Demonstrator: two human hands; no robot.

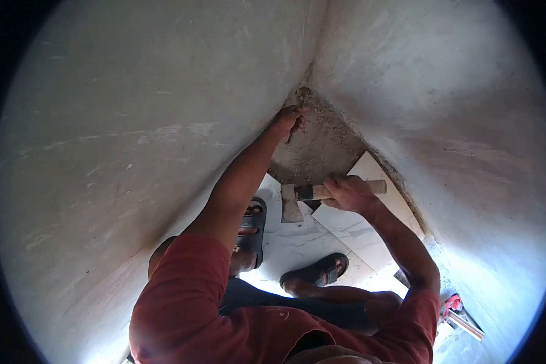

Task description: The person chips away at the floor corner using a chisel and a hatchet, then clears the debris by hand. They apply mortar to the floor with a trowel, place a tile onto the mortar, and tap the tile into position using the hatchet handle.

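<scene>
Crouches in the corner where two grey plastered walls (133,133) meet, just above the centre of the frame. Presses the left hand (287,120) to the foot of that corner, fingers curled together round a slim tool (302,96) (too small and dark to name more closely), its tip poking up into the seam. Grips a hammer (306,193) in the right hand (346,193), a little below and right of centre, fingers clamped round the pale wooden handle. Holds it roughly level, metal head pointing toward the left of the frame, well clear of the slim tool. Works above a rough, crumbly mortar bed (321,145) filling the corner's floor between the two hands. Has a pale marbled tile (361,233) lying aslant under the right wrist, close along the right-hand wall. Squats with dark sandals (253,233) planted on white floor at lower centre. Wears a red shirt (182,303) across the bottom of the frame. Has a red tool (458,309) lying at lower right, beside the wall.
</scene>
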